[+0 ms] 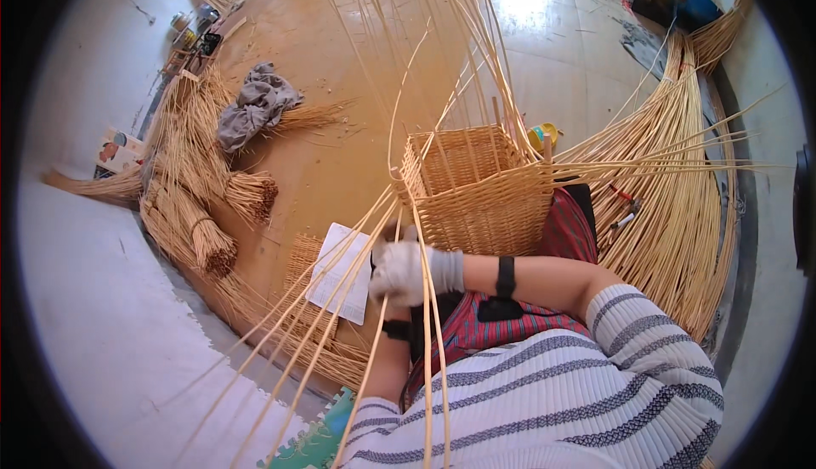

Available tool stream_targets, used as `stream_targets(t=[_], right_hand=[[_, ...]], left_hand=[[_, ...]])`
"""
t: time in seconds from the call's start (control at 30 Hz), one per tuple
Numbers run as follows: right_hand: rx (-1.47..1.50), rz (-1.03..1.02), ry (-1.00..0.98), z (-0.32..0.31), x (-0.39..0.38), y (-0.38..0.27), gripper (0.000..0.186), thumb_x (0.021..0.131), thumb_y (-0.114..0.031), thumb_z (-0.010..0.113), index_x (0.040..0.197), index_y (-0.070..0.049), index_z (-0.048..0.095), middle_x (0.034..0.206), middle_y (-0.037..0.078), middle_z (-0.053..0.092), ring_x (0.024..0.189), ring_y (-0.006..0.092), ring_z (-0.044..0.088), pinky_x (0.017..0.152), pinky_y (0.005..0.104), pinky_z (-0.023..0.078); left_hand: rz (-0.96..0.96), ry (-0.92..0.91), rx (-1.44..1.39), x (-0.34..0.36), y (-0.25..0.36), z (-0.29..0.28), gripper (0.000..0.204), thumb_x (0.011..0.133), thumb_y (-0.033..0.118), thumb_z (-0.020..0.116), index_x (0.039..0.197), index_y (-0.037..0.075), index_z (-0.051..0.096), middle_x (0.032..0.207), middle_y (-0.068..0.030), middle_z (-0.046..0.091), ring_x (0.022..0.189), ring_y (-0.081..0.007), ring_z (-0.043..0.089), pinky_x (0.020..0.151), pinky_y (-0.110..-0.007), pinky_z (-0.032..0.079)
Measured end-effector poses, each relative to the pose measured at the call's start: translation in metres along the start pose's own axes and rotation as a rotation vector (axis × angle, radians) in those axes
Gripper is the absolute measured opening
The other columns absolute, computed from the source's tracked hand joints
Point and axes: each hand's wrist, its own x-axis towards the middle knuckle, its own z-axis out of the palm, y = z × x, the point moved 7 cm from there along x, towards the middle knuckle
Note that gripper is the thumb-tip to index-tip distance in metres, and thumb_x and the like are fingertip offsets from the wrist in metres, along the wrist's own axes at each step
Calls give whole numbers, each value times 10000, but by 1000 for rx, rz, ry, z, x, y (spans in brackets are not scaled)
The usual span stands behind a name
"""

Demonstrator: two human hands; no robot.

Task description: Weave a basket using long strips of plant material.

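The wicker basket point(480, 189) has its walls woven, but long willow rods point(340, 299) stick out loose. The gloved right hand point(399, 272) grips them; the left hand point(387, 324) is mostly hidden.

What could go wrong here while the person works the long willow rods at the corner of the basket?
The loose rods fan out long and thin from the gloved right hand; one could perhaps kink or snap where it bends at the basket rim. Their free ends sweep low over the white paper and might drag it. The left hand is mostly hidden behind the right, so its grip cannot be judged.
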Motion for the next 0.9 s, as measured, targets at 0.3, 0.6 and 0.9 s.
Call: stream_targets(t=[0.3,0.6,0.9], right_hand=[[56,398,93,18,-7,110,358,831,-418,724,794,-62,729,770,192,693,720,370,693,661,439,554],[-54,411,181,45,-21,96,256,831,-330,704,824,-78,748,780,164,705,759,373,689,730,459,555],[17,47,48,1,-21,9,399,874,-494,715,825,-100,669,820,133,666,848,373,656,740,490,510]], left_hand=[[-235,-342,-415,78,-92,19,494,1096,318,435,1487,16,432,1416,-161,548,1294,-253,539,1115,-393,445],[-451,-355,-719,72,-79,34,532,1070,228,426,1556,27,348,1506,-150,499,1375,-259,489,1209,-388,338],[-361,-630,-296,15,16,19,664,960,16,500,1589,21,286,1573,-157,423,1454,-249,406,1217,-353,305]])
